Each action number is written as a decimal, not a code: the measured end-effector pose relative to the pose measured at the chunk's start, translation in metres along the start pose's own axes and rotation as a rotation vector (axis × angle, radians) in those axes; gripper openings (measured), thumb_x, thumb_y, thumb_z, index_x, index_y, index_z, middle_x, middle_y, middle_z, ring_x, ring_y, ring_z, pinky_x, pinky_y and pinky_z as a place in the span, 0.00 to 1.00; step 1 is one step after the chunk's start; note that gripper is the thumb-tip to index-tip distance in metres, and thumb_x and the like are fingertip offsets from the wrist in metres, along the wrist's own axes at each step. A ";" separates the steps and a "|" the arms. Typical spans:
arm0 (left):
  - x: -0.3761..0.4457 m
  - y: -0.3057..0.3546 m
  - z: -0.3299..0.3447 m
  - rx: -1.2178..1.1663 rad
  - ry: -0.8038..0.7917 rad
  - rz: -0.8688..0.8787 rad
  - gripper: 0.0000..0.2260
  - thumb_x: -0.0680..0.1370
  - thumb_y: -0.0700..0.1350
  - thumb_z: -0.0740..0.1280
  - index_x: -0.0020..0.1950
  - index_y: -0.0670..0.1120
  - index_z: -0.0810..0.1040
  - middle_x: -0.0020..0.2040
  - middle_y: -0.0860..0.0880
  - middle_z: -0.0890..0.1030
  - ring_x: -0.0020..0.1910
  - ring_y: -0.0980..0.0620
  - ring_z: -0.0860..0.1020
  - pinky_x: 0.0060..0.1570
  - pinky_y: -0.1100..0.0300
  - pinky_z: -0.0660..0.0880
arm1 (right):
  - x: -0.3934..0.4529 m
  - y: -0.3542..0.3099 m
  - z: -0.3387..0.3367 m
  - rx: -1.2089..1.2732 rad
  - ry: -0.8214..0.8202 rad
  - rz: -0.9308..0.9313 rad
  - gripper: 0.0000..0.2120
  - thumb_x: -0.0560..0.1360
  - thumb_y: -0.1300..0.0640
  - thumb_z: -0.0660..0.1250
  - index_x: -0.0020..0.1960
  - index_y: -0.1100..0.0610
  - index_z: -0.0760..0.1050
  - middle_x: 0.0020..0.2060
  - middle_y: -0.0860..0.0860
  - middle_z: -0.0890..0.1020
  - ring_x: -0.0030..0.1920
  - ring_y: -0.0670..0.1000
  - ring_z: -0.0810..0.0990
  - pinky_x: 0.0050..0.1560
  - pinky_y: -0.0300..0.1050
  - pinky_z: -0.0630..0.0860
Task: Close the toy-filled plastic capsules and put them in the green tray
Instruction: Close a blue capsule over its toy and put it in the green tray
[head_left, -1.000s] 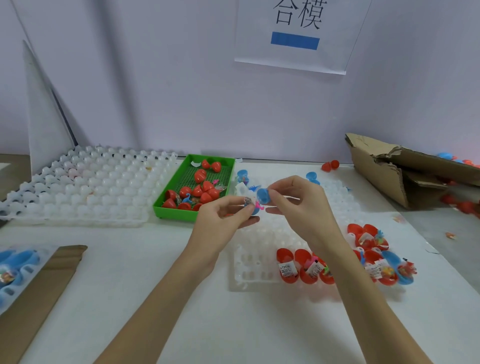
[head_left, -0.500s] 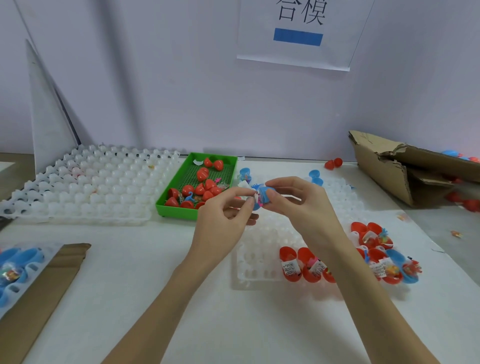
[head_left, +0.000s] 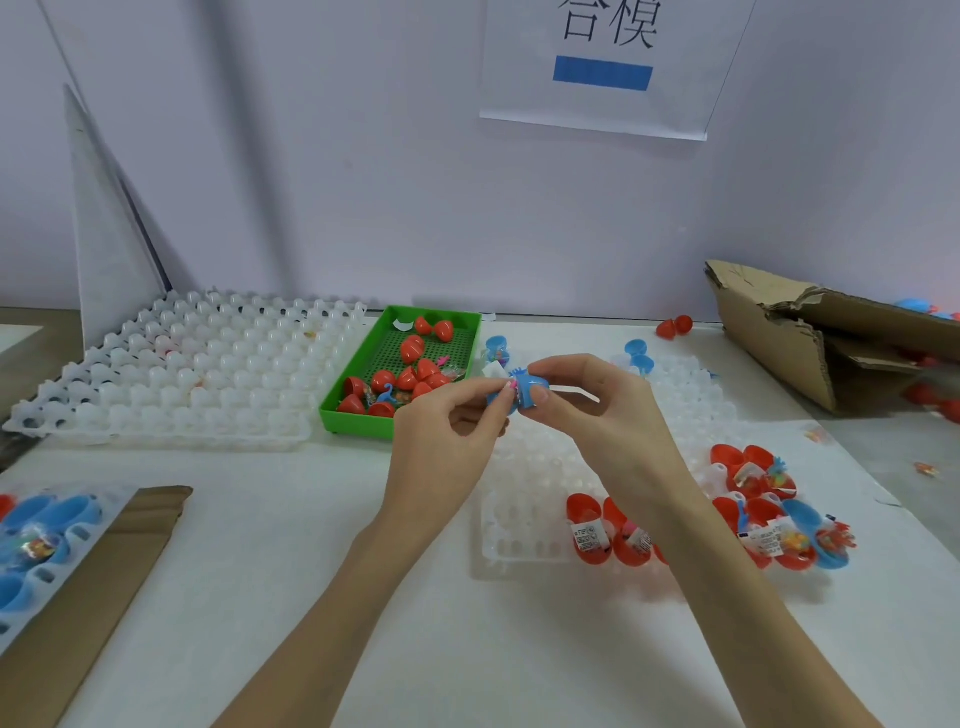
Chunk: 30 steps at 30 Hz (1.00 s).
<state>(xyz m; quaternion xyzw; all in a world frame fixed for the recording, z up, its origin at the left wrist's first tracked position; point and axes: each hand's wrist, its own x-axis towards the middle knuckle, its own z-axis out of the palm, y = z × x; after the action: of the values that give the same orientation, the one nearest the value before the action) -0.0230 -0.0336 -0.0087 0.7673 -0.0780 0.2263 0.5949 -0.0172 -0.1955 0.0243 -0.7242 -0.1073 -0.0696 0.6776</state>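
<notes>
Pinching from either side, the left hand (head_left: 447, 426) and right hand (head_left: 597, 410) grip one blue capsule (head_left: 524, 391) by curled fingertips, its long axis roughly level left-to-right, held above the white table (head_left: 311, 545) just right of the green tray (head_left: 332, 410), facing a pale wall (head_left: 311, 156).
</notes>
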 end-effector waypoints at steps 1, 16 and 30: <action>0.000 0.000 -0.001 0.006 0.006 0.002 0.06 0.80 0.43 0.73 0.57 0.49 0.87 0.42 0.52 0.87 0.41 0.54 0.86 0.46 0.57 0.84 | 0.000 0.000 0.002 -0.002 0.000 -0.009 0.08 0.77 0.60 0.74 0.55 0.56 0.82 0.50 0.48 0.87 0.50 0.48 0.87 0.49 0.35 0.80; 0.003 0.000 -0.009 0.128 -0.031 0.162 0.10 0.83 0.41 0.70 0.63 0.46 0.85 0.47 0.47 0.88 0.40 0.54 0.86 0.46 0.48 0.84 | -0.006 0.001 0.018 0.033 0.129 -0.088 0.07 0.75 0.60 0.76 0.52 0.57 0.84 0.47 0.49 0.87 0.49 0.50 0.87 0.47 0.41 0.84; 0.002 0.007 -0.004 0.105 0.038 0.205 0.09 0.82 0.40 0.70 0.60 0.43 0.87 0.52 0.48 0.81 0.49 0.53 0.83 0.48 0.63 0.82 | -0.008 0.005 0.025 0.043 0.181 -0.090 0.06 0.78 0.60 0.72 0.55 0.56 0.81 0.49 0.50 0.85 0.48 0.48 0.87 0.48 0.35 0.81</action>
<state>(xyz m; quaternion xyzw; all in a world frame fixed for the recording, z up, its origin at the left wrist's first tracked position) -0.0253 -0.0318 -0.0010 0.7810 -0.1325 0.3043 0.5290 -0.0249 -0.1716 0.0156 -0.6947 -0.0797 -0.1629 0.6961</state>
